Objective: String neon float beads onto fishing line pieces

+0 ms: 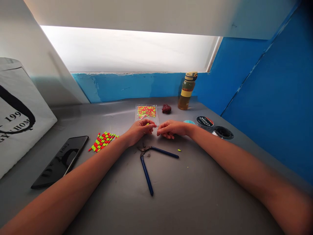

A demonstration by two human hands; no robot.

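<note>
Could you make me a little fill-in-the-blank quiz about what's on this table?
The handles of the pliers are dark ____.
The clear bag holds beads that are yellow-green and ____.
The bottle stands to the ____ of the cord bundle.

Missing words: blue; red; right.

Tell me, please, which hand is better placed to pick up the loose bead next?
Probably the right hand, closer to the loose bead; the left hand is farther off and seems to hold a small bead.
</note>
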